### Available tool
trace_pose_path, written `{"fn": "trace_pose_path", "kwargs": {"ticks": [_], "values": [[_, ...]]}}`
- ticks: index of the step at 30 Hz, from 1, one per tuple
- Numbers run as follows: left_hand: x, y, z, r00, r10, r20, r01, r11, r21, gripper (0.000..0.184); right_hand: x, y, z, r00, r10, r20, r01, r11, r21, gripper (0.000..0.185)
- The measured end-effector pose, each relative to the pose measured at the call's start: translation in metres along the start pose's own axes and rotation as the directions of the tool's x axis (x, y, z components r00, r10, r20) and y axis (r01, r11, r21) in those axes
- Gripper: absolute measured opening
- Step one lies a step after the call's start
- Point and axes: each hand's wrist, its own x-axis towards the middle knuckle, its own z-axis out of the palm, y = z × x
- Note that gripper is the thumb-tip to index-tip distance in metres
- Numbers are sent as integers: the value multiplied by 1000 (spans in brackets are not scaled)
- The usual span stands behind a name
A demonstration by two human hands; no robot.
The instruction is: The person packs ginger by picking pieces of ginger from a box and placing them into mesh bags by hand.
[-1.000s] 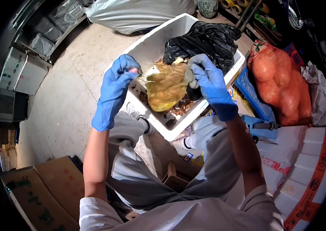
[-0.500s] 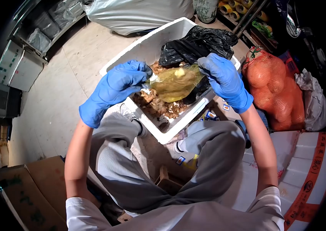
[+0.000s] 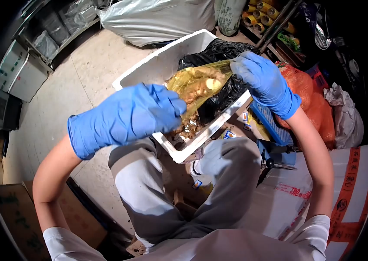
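Observation:
Both of my hands wear blue gloves. Between them hangs a yellow mesh bag (image 3: pixel 197 85) with pale brown ginger-like lumps inside. My right hand (image 3: pixel 264 82) is closed on the bag's upper right end. My left hand (image 3: pixel 127 116) is closed at the bag's lower left side, its fingertips partly hidden behind the glove's back. Beneath the bag stands a white foam box (image 3: pixel 142 65), with more ginger (image 3: pixel 188 130) and crumbs at its near end. A crumpled black plastic bag (image 3: pixel 214 52) fills the box's right side.
Right of the box are a blue plastic crate (image 3: pixel 271 122), a red mesh sack (image 3: pixel 323 117) and a white carton (image 3: pixel 297 191) with red tape. Scissors (image 3: pixel 279 165) lie near my right knee. A large silver-grey bag (image 3: pixel 158 19) stands behind, brown cardboard (image 3: pixel 62 213) at left.
My left hand has come nearer the camera and turned its back upward. My right hand has shifted right. The mesh bag now slants, its right end higher, with lumps showing more clearly.

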Motion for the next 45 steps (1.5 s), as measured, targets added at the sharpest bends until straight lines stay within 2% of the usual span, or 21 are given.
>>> {"fn": "trace_pose_path", "kwargs": {"ticks": [3, 6, 10, 12, 14, 20, 22, 24, 25, 26, 28, 30, 31, 32, 35, 36, 39, 40, 42, 44, 45], "values": [[23, 24, -19, 982, 138, 132, -141, 990, 14, 8, 6, -4, 0, 996, -82, 22, 83, 995, -55, 22], [18, 34, -14, 956, 41, 292, -65, 995, 74, 10, 4, -11, 3, 946, -191, 260, 188, 981, 37, 23], [-4, 46, 15, 991, 121, 51, -113, 984, -139, 20, -4, -19, -3, 960, -223, 167, 222, 975, 28, 19], [-3, 51, 3, 985, 71, 160, -58, 995, -84, 23, -9, -21, -4, 969, -220, 114, 221, 975, 1, 18], [2, 45, -12, 973, -59, 221, -26, 931, 365, 29, -13, -25, -6, 947, -270, 172, 272, 962, 7, 17], [10, 21, -34, 987, -120, -107, 104, 984, -145, 21, 7, -15, -12, 997, -80, 7, 78, 988, 130, 29], [4, 10, -32, 977, -192, -93, 176, 972, -158, 12, 11, -12, -17, 987, 117, -113, -76, 945, 318, 35], [11, 19, -34, 994, -109, 11, 110, 985, -132, 16, 13, -10, -18, 994, 34, -106, 1, 951, 310, 35], [16, 21, -48, 975, -220, 8, 211, 920, -330, 18, 18, -9, -29, 991, 61, -117, -16, 936, 353, 35], [12, 11, -41, 963, -132, -236, 91, 980, -176, 18, 20, -9, -35, 987, 93, -130, -35, 918, 395, 35], [19, 22, -42, 988, -129, -83, 113, 978, -173, 19, 22, -16, -30, 990, 64, -126, -4, 905, 426, 40], [25, 16, -53, 977, -40, -209, -19, 962, -273, 15, 26, -9, -41, 990, -9, -142, 61, 929, 364, 42], [22, 13, -59, 961, -103, -258, 67, 987, -147, 13, 22, -3, -39, 971, 62, -230, 17, 945, 327, 42], [17, 10, -65, 937, -160, -312, 161, 987, -24, 11, 18, 0, -39, 939, 130, -318, -32, 954, 297, 42], [10, -11, -55, 724, -306, -618, 169, 948, -271, 14, 21, 5, -48, 928, 136, -348, -20, 948, 318, 41], [11, -21, -61, 737, -286, -612, 198, 958, -209, 14, 25, 6, -48, 913, 94, -397, 24, 959, 282, 42], [16, -32, -54, 448, -714, -537, 213, 669, -712, 20, 34, 12, -49, 901, 358, -246, -197, 841, 503, 40], [20, -30, -64, 527, -726, -442, 246, 628, -739, 18, 39, 13, -51, 863, 491, -117, -339, 736, 585, 43], [37, -22, -74, 503, -706, -498, 165, 645, -747, 17, 68, -5, -59, 840, 349, -415, -52, 813, 580, 12], [45, -18, -85, 457, -730, -508, 174, 633, -754, 16, 69, -2, -63, 905, 424, -23, -310, 698, 645, 49], [54, -11, -93, 548, -683, -483, 107, 630, -769, 16, 75, 0, -65, 885, 457, 88, -373, 582, 722, 50]]}}
